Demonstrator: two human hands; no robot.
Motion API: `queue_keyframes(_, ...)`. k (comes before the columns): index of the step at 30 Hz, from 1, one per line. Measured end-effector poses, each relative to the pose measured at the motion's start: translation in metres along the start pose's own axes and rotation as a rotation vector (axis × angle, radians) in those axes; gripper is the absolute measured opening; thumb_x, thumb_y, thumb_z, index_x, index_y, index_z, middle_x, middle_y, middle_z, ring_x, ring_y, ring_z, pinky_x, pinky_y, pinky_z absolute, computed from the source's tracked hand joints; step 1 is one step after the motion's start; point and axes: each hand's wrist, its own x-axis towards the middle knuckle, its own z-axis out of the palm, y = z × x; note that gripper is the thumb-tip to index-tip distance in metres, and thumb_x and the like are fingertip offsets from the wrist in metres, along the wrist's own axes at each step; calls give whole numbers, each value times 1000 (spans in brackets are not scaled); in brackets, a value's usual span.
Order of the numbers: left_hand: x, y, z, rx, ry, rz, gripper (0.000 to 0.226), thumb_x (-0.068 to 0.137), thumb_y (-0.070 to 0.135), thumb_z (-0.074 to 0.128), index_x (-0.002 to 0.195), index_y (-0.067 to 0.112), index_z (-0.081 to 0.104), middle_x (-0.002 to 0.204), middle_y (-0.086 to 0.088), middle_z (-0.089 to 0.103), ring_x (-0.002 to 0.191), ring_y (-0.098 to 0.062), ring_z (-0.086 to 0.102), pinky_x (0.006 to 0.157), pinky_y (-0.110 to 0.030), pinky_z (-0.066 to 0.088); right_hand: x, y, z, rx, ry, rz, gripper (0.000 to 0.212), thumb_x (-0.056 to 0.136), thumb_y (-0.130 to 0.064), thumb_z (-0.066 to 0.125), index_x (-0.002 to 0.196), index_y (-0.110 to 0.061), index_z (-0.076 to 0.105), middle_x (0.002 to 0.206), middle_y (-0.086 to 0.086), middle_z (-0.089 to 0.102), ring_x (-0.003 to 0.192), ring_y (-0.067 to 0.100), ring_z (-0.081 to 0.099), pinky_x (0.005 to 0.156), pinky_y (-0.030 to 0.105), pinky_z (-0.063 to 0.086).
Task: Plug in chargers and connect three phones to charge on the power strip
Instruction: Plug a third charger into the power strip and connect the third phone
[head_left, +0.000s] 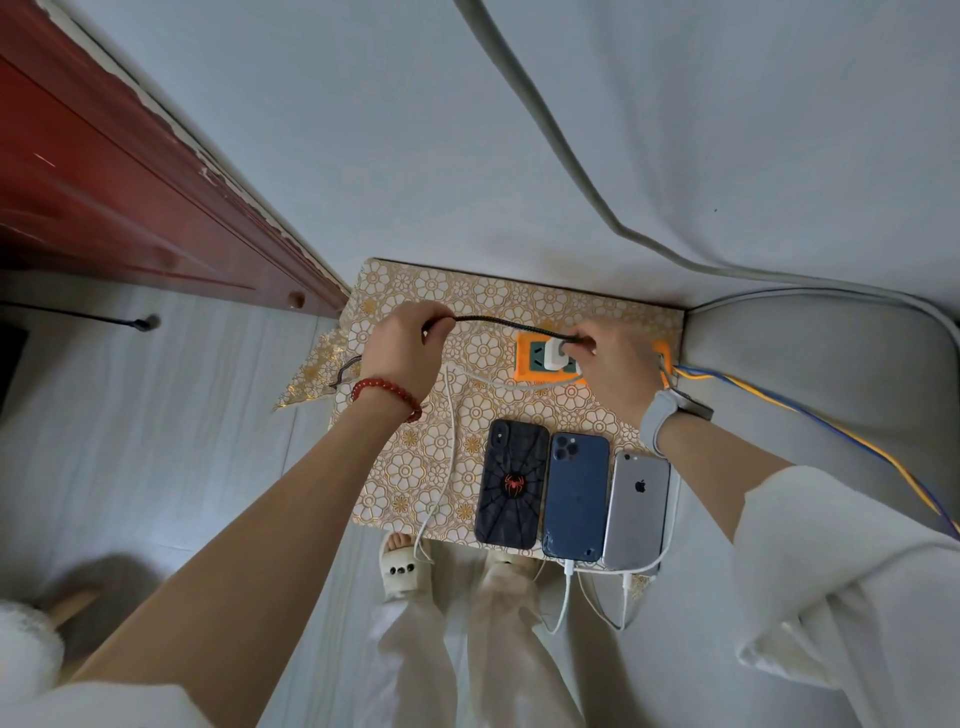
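Note:
Three phones lie face down in a row on the small floral-patterned table (405, 467): a black spider-web phone (511, 483), a blue phone (576, 496) and a silver phone (639, 509). White cables (566, 587) run from the bottom ends of the blue and silver phones. An orange power strip (530, 364) lies at the back with a white charger (557, 356) standing in it. My right hand (618, 369) pinches one end of a black braided cable (498, 323) at the charger. My left hand (408, 348) grips the same cable further left.
A red wooden door frame (130, 171) stands at the left. Grey piping (597, 197) and blue and yellow wires (810, 415) run along the wall at the right. Another white cable (449, 441) trails over the table's left part. My feet in slippers (397, 564) are below the table edge.

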Motion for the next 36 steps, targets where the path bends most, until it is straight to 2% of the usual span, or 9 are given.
queue_keyframes(8, -3, -7, 2, 13, 13, -12, 18, 90, 17, 50, 97, 11, 65, 95, -9, 65, 78, -14, 51, 69, -24, 40, 1, 0, 14, 0, 6, -33, 6, 81, -6, 62, 83, 0, 61, 89, 18, 64, 88, 32, 56, 81, 46, 44)
queue_keyframes(15, 0, -8, 1, 4, 17, -38, 18, 90, 18, 50, 97, 11, 65, 95, -8, 65, 77, -13, 50, 68, -23, 38, 0, -2, 19, 29, -12, -25, 2, 83, 0, 58, 85, 1, 58, 88, 20, 61, 87, 32, 52, 73, 37, 40)
queue_keyframes(21, -3, -9, 7, 9, -39, -24, 18, 90, 18, 51, 98, 11, 65, 100, -9, 66, 81, -13, 52, 71, -24, 40, -5, 0, 16, -49, 20, -61, 5, 81, 7, 55, 83, 3, 58, 85, 22, 62, 86, 35, 54, 75, 45, 46)
queue_keyframes(24, 0, -10, 7, 0, -18, -27, 19, 90, 18, 50, 99, 10, 65, 99, -8, 66, 81, -12, 51, 68, -20, 38, 1, -2, 15, -106, -9, -70, 3, 82, 4, 56, 84, 3, 58, 85, 21, 64, 83, 35, 56, 73, 44, 46)
queue_keyframes(31, 4, -8, 0, 13, -24, -17, 18, 89, 17, 51, 98, 10, 65, 99, -9, 67, 82, -14, 53, 72, -25, 42, -3, -5, 19, -180, -28, -77, 8, 83, 6, 52, 82, -2, 54, 82, 16, 63, 78, 31, 55, 68, 40, 46)
queue_keyframes(36, 7, -13, -4, 30, -22, -16, 19, 90, 19, 50, 100, 11, 65, 97, -6, 66, 80, -13, 53, 71, -24, 41, -1, -9, 23, -209, -13, -76, 7, 81, 6, 54, 83, -1, 56, 77, 16, 63, 69, 30, 54, 59, 32, 34)
